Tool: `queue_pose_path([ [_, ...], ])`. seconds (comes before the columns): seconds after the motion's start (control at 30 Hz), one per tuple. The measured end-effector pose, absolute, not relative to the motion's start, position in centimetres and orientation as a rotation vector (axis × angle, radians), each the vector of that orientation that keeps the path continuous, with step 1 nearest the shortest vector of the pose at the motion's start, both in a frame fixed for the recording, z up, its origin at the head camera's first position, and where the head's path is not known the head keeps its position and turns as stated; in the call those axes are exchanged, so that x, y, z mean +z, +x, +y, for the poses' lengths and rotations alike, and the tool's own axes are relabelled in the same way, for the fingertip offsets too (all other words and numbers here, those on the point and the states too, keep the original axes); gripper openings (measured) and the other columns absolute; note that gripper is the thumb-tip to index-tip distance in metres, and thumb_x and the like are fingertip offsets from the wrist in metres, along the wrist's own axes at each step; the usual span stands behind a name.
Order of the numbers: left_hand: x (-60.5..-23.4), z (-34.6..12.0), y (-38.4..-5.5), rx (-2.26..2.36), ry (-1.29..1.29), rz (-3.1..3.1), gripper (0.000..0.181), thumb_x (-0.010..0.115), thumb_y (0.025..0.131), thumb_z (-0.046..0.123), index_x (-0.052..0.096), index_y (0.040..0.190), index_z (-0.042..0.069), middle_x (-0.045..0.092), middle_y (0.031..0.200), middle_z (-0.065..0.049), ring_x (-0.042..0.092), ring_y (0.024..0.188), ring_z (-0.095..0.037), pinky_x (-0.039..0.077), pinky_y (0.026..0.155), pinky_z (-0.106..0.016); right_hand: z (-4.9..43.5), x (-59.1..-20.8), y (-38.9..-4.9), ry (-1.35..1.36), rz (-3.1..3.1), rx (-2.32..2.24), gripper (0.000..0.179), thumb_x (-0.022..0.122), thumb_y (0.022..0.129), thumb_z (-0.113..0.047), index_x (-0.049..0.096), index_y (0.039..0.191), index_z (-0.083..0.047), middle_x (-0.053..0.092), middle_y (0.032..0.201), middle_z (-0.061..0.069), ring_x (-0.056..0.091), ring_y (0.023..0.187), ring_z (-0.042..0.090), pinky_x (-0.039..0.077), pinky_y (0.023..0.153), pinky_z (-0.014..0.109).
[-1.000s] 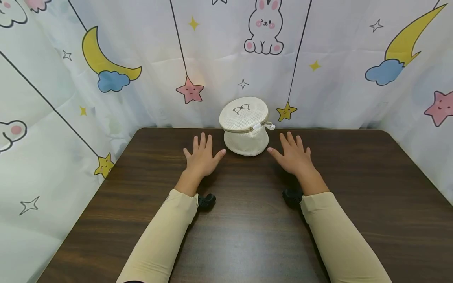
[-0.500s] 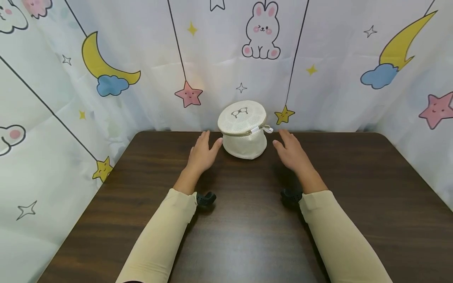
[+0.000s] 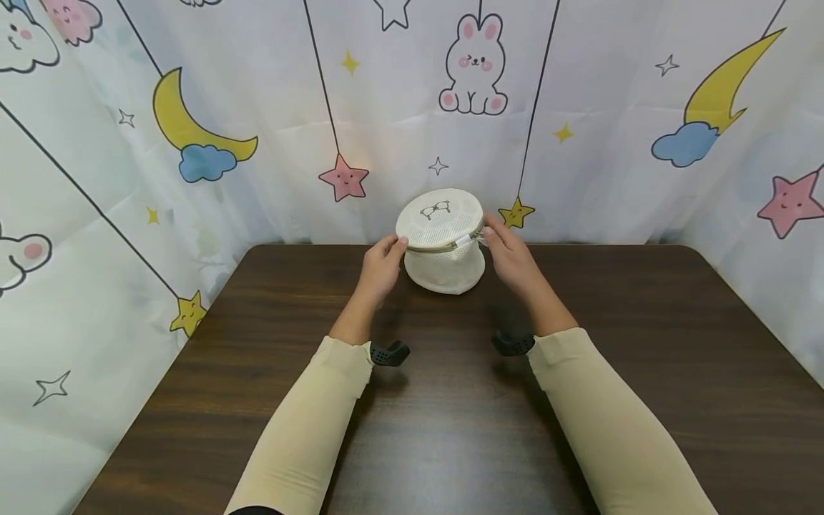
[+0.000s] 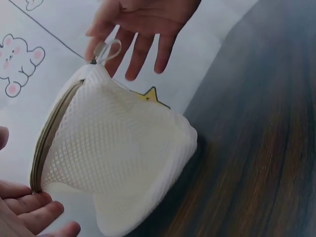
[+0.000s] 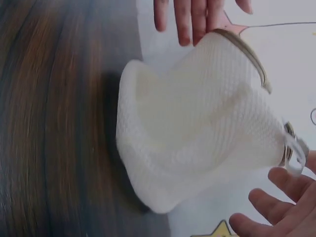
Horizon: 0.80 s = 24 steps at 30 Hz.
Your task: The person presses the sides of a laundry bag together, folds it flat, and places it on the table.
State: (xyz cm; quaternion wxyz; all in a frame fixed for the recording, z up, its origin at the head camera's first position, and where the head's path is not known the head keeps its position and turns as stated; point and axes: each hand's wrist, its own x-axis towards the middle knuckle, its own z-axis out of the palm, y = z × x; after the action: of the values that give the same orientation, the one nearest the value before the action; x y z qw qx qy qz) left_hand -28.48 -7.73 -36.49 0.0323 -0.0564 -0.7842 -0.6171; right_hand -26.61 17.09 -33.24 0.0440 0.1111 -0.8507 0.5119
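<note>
A small cream mesh laundry bag [image 3: 444, 268] stands at the back of the table, its round lid bearing a line drawing. My left hand [image 3: 381, 272] is at the lid's left edge; in the left wrist view its fingertips [image 4: 42, 200] touch the lower end of the zip [image 4: 44, 136], with the thumb apart. On the other side, my right hand [image 3: 513, 262] reaches the lid's right edge, beside the zip's white loop [image 5: 296, 157]. Its fingers [image 5: 269, 205] look spread and loosely bent in the right wrist view. The bag's base sits on the table.
The dark wooden table [image 3: 431, 429] extends under both arms. Directly behind it hangs a white curtain [image 3: 270, 79] printed with moons, stars and a rabbit. A black strap mount [image 3: 389, 354] is on the left wrist, with a similar mount [image 3: 511, 343] on the right.
Both hands have risen from beside the bag and closed in on its lid edge from either side. The bag stays in place; the head view has tilted slightly.
</note>
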Motion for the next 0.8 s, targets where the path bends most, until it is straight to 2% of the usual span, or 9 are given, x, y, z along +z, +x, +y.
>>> queue_pose_path([
  [0.13, -36.4, -7.3, -28.3, -2.0, -0.146, -2.275, 0.054, 0.051, 0.102, 0.038, 0.048, 0.145, 0.005, 0.055, 0.141, -0.011, 0.053, 0.128, -0.022, 0.05, 0.1, -0.043, 16.3, -32.3, -25.5, 0.327, -2.561, 1.668, 0.053, 0.032, 0.108, -0.028, 0.024, 0.156, -0.008, 0.022, 0.163, 0.008, 0.016, 0.152, 0.025, 0.015, 0.122, 0.046],
  [0.2, -36.5, -7.0, -28.3, -2.026, -0.121, -2.208, 0.052, 0.053, 0.101, 0.035, 0.05, 0.143, 0.004, 0.057, 0.138, -0.012, 0.055, 0.125, -0.022, 0.05, 0.098, -0.044, 16.3, -32.7, -25.6, 0.291, -2.514, 1.709, 0.052, 0.034, 0.108, -0.031, 0.027, 0.156, -0.01, 0.025, 0.162, 0.008, 0.02, 0.15, 0.025, 0.02, 0.121, 0.047],
  [0.27, -36.5, -6.5, -28.1, -2.054, -0.089, -2.133, 0.049, 0.055, 0.101, 0.031, 0.052, 0.141, 0.004, 0.06, 0.134, -0.012, 0.057, 0.122, -0.021, 0.051, 0.097, -0.045, 16.4, -33.7, -26.0, 0.225, -2.447, 1.741, 0.052, 0.037, 0.107, -0.037, 0.034, 0.154, -0.015, 0.033, 0.159, 0.005, 0.031, 0.146, 0.023, 0.029, 0.117, 0.046],
  [0.37, -36.4, -5.8, -27.7, -2.097, -0.043, -1.997, 0.044, 0.056, 0.1, 0.025, 0.054, 0.138, 0.003, 0.061, 0.13, -0.013, 0.06, 0.116, -0.02, 0.05, 0.097, -0.046, 15.9, -34.2, -25.7, 0.076, -2.301, 1.782, 0.05, 0.044, 0.103, -0.043, 0.05, 0.146, -0.016, 0.051, 0.146, 0.003, 0.052, 0.124, 0.019, 0.045, 0.102, 0.036],
  [0.47, -36.3, -5.2, -27.4, -2.125, -0.014, -1.862, 0.042, 0.058, 0.099, 0.022, 0.056, 0.136, 0.002, 0.062, 0.126, -0.014, 0.062, 0.11, -0.018, 0.051, 0.095, -0.043, 15.4, -34.5, -25.3, -0.051, -2.089, 1.822, 0.045, 0.056, 0.099, -0.043, 0.067, 0.128, -0.01, 0.067, 0.115, 0.003, 0.056, 0.093, 0.013, 0.047, 0.078, 0.025],
  [0.53, -36.2, -4.9, -27.2, -2.135, 0.0, -1.782, 0.041, 0.06, 0.098, 0.021, 0.058, 0.133, 0.0, 0.062, 0.123, -0.015, 0.061, 0.106, -0.018, 0.052, 0.089, -0.036, 15.1, -34.6, -25.1, -0.082, -1.949, 1.842, 0.037, 0.063, 0.096, -0.037, 0.072, 0.114, -0.006, 0.067, 0.097, 0.0, 0.056, 0.083, 0.01, 0.047, 0.072, 0.021],
  [0.6, -36.1, -4.6, -27.1, -2.148, 0.018, -1.72, 0.042, 0.062, 0.096, 0.021, 0.059, 0.132, -0.001, 0.063, 0.122, -0.015, 0.061, 0.106, -0.016, 0.051, 0.084, -0.028, 14.9, -34.6, -24.9, -0.087, -1.83, 1.886, 0.028, 0.067, 0.094, -0.03, 0.072, 0.104, -0.004, 0.064, 0.086, -0.003, 0.058, 0.079, 0.008, 0.049, 0.07, 0.019],
  [0.7, -35.8, -4.4, -26.8, -2.167, 0.057, -1.675, 0.041, 0.065, 0.094, 0.019, 0.061, 0.131, 0.0, 0.064, 0.123, -0.013, 0.06, 0.108, -0.014, 0.049, 0.08, -0.02, 14.8, -34.6, -24.7, -0.086, -1.713, 1.975, 0.017, 0.07, 0.092, -0.021, 0.071, 0.1, -0.006, 0.064, 0.085, -0.002, 0.062, 0.079, 0.009, 0.053, 0.073, 0.018],
  [0.8, -35.7, -4.3, -26.5, -2.196, 0.076, -1.664, 0.04, 0.064, 0.093, 0.016, 0.062, 0.131, 0.002, 0.064, 0.122, -0.011, 0.06, 0.105, -0.011, 0.05, 0.081, -0.021, 14.9, -34.4, -24.4, -0.097, -1.649, 2.065, 0.014, 0.071, 0.091, -0.015, 0.07, 0.101, -0.005, 0.062, 0.085, 0.002, 0.063, 0.078, 0.01, 0.055, 0.072, 0.019],
])
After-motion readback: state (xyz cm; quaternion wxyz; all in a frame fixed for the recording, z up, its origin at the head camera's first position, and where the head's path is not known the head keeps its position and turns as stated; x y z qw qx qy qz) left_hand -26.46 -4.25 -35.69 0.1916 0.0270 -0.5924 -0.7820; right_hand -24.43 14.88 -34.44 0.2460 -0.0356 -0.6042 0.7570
